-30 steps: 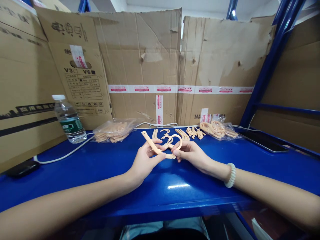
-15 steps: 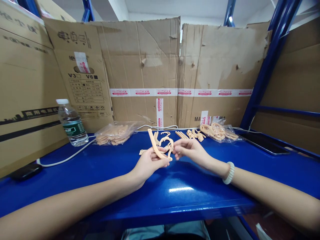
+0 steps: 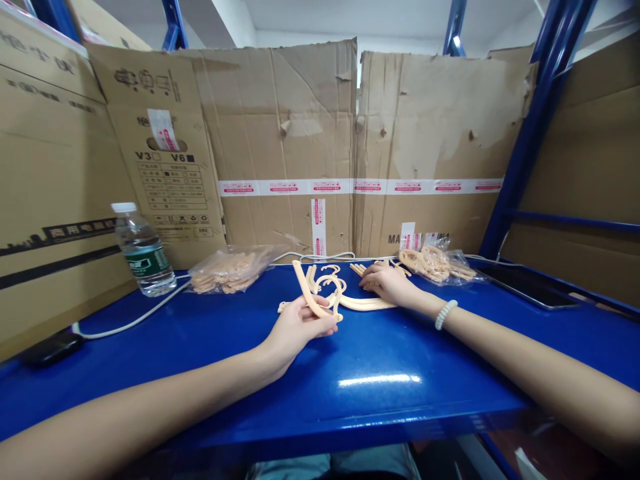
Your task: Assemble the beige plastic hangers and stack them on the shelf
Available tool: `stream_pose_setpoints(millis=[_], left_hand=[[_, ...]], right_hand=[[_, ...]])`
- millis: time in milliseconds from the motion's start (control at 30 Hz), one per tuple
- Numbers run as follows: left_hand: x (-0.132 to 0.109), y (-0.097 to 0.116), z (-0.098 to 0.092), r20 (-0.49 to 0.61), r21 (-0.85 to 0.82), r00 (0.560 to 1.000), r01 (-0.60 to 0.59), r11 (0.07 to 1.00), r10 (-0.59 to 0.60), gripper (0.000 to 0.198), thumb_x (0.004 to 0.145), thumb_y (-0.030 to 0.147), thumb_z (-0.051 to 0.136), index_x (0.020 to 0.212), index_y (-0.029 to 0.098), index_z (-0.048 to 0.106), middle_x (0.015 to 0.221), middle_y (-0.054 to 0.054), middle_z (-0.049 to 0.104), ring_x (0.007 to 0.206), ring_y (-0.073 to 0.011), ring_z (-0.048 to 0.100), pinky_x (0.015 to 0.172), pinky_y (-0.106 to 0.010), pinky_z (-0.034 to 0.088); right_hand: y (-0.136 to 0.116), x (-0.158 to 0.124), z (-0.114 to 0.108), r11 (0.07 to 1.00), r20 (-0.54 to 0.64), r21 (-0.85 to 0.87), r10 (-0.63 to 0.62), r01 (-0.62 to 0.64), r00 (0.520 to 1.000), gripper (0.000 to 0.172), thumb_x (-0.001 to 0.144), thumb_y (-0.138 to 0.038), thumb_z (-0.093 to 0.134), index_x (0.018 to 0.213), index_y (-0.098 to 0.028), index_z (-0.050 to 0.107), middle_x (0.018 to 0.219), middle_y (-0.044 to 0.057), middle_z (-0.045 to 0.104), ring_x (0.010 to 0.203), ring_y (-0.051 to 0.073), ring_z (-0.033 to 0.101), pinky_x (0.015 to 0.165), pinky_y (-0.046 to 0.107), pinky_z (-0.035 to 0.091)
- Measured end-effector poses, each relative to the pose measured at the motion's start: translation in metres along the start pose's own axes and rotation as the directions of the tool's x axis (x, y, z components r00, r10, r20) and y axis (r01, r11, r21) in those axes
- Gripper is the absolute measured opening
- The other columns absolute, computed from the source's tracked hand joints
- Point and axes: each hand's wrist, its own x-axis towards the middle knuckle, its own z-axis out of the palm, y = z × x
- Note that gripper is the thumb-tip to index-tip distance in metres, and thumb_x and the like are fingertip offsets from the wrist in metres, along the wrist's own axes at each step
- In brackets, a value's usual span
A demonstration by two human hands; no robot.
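Note:
My left hand (image 3: 295,327) is closed on a peach plastic hanger piece (image 3: 311,297) with a small hook fitted on it, held a little above the blue table (image 3: 350,373). My right hand (image 3: 387,283) has reached further back, palm down, fingers curled over the loose peach parts (image 3: 361,269) lying on the table. A curved hanger arm (image 3: 365,305) lies just in front of that hand. What the right fingers grip, if anything, is hidden.
A clear bag of peach parts (image 3: 230,269) lies at back left, another bag (image 3: 435,262) at back right. A water bottle (image 3: 143,250) stands left, with a white cable (image 3: 130,320) and a dark phone (image 3: 47,348). A tablet (image 3: 525,283) lies right. Cardboard walls (image 3: 300,133) surround the table.
My right hand has let go of the hanger piece and moved back and to the right onto the loose parts. My left hand keeps holding the hanger piece, nearly still.

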Motion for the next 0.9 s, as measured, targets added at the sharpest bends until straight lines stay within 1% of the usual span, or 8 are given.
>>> stream_pose_setpoints(millis=[133,233,300,400,500,600,767,900], left_hand=[[0.001,0.0,0.0,0.0,0.006,1.0,-0.008,1.0,0.008,0.043,0.062,0.018,0.081,0.095,0.012,0.054,0.079,-0.004,0.069,0.069,-0.0135,0.066,0.071,-0.027,0.053],[0.0,0.001,0.001,-0.01,-0.009,1.0,0.004,1.0,-0.004,0.043,0.061,0.017,0.081,0.094,0.012,0.054,0.078,-0.004,0.069,0.069,-0.0132,0.066,0.071,-0.026,0.053],[-0.001,0.002,0.001,-0.015,-0.021,1.0,0.005,1.0,-0.006,0.043,0.061,0.017,0.082,0.094,0.013,0.054,0.078,-0.004,0.069,0.069,-0.0131,0.066,0.071,-0.026,0.053],[-0.001,0.002,0.002,-0.019,-0.025,1.0,0.003,1.0,-0.004,0.043,0.059,0.018,0.082,0.092,0.013,0.054,0.077,-0.003,0.069,0.068,-0.0131,0.066,0.071,-0.026,0.053],[-0.001,0.001,0.001,-0.01,-0.032,1.0,-0.011,0.999,0.01,0.044,0.059,0.018,0.083,0.092,0.013,0.054,0.078,-0.003,0.069,0.07,-0.0134,0.066,0.072,-0.027,0.053],[-0.001,-0.001,0.0,-0.001,-0.03,1.0,-0.026,0.999,0.026,0.044,0.059,0.019,0.083,0.092,0.014,0.054,0.078,-0.003,0.069,0.07,-0.0132,0.065,0.072,-0.027,0.053],[0.0,-0.002,0.0,0.004,-0.015,0.999,-0.044,0.999,0.044,0.043,0.059,0.018,0.082,0.091,0.014,0.054,0.077,-0.002,0.068,0.068,-0.0124,0.064,0.07,-0.026,0.052],[0.0,-0.003,-0.001,0.021,-0.001,0.997,-0.071,0.998,0.071,0.04,0.061,0.019,0.08,0.091,0.015,0.053,0.075,0.0,0.066,0.067,-0.0111,0.063,0.068,-0.025,0.051]], right_hand=[[0.0,0.001,0.002,0.995,-0.056,0.104,0.018,-0.012,0.998,0.017,0.08,-0.011,0.058,0.079,-0.019,0.073,0.092,0.008,0.069,0.089,0.023,0.06,0.084,0.038,0.046],[-0.007,0.002,-0.004,0.947,-0.152,0.307,0.142,-0.089,0.978,0.014,0.08,-0.015,0.057,0.08,-0.019,0.071,0.092,0.007,0.07,0.088,0.022,0.062,0.081,0.037,0.048],[-0.014,0.002,-0.01,0.844,-0.212,0.511,0.309,-0.164,0.927,0.014,0.082,-0.023,0.056,0.086,-0.018,0.069,0.081,0.006,0.069,0.076,0.02,0.064,0.069,0.034,0.051],[-0.03,0.0,-0.02,0.595,-0.199,0.785,0.504,-0.171,0.84,0.023,0.082,-0.035,0.059,0.094,-0.016,0.066,0.066,0.003,0.066,0.061,0.017,0.062,0.058,0.03,0.051],[-0.051,-0.003,-0.027,0.309,-0.119,0.947,0.577,-0.082,0.808,0.03,0.075,-0.039,0.069,0.094,-0.016,0.066,0.081,0.006,0.07,0.072,0.017,0.067,0.07,0.032,0.054],[-0.071,-0.007,-0.031,0.082,-0.009,0.995,0.582,-0.048,0.813,0.03,0.069,-0.037,0.077,0.09,-0.017,0.069,0.1,0.008,0.069,0.086,0.019,0.067,0.084,0.035,0.053],[-0.083,-0.009,-0.03,-0.052,0.094,0.996,0.548,-0.078,0.831,0.027,0.069,-0.038,0.077,0.084,-0.017,0.071,0.104,0.008,0.069,0.084,0.017,0.065,0.09,0.036,0.051],[-0.082,-0.011,-0.027,-0.134,0.179,0.983,0.559,-0.125,0.81,0.026,0.066,-0.031,0.079,0.087,-0.016,0.07,0.098,0.006,0.069,0.079,0.014,0.064,0.085,0.033,0.052]])
